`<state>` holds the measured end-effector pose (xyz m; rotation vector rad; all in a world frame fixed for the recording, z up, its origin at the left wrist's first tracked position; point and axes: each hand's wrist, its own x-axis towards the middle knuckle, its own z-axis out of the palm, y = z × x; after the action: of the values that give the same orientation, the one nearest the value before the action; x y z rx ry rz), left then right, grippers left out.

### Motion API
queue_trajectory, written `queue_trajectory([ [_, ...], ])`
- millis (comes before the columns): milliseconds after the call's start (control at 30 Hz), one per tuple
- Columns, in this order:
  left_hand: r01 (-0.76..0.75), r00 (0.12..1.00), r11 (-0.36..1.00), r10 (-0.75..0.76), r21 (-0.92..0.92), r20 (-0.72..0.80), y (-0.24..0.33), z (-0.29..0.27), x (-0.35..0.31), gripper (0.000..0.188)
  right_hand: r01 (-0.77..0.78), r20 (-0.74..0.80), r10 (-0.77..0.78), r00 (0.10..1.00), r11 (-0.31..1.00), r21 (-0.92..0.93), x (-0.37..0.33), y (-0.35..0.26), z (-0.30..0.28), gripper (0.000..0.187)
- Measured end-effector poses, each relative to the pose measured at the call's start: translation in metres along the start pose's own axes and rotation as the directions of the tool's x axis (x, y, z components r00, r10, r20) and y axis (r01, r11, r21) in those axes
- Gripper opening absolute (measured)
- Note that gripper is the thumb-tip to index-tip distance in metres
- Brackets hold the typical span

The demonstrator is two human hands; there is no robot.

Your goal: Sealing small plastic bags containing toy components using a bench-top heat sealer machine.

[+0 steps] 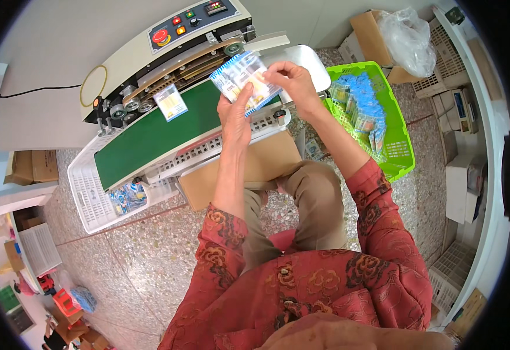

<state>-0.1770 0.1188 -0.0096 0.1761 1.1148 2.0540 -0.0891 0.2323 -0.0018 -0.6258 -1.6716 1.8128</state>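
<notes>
In front of the bag-sealing machine (167, 49), my left hand (236, 119) grips a clear plastic packet (231, 76) with blue-and-white striped edges and pale yellow contents. Its thumb lies across the packet's face. The fingers and thumb of my right hand (298, 87) are pinched together at the packet's upper right part. Whether there is more than one packet between my hands, I cannot tell. A similar packet (171, 102) hangs at the machine's sealing belt, left of my hands, over the green conveyor belt (155, 137).
Right of me, a lime-green basket (404, 137) holds many blue-edged packets. A white basket (85, 201) with more packets sits under the conveyor's left end. Cardboard (258, 160) lies over my knees. A box with clear plastic bags (409, 44) stands at back right, near shelves.
</notes>
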Motion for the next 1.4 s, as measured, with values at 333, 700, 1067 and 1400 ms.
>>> queue_trajectory([
  [333,-0.050,0.997,0.998,0.051,0.023,-0.058,-0.003,-0.004,0.003,0.035,-0.312,0.023,0.315,0.949,0.921,0.236,-0.010,0.005,0.004,0.019],
  [700,-0.060,0.983,0.998,0.056,-0.014,-0.176,0.000,-0.011,0.007,0.031,-0.305,-0.200,0.329,0.923,0.942,0.144,0.047,0.039,-0.031,0.022],
  [1067,-0.086,0.985,0.995,0.077,-0.052,-0.154,0.005,-0.013,0.005,0.032,-0.339,-0.062,0.356,0.932,0.921,0.190,0.060,0.058,0.008,0.023],
  [1400,-0.074,0.985,0.997,0.071,-0.013,-0.155,0.009,-0.013,0.003,0.033,0.108,-0.145,-0.167,0.975,0.932,-0.347,0.048,0.036,0.023,0.025],
])
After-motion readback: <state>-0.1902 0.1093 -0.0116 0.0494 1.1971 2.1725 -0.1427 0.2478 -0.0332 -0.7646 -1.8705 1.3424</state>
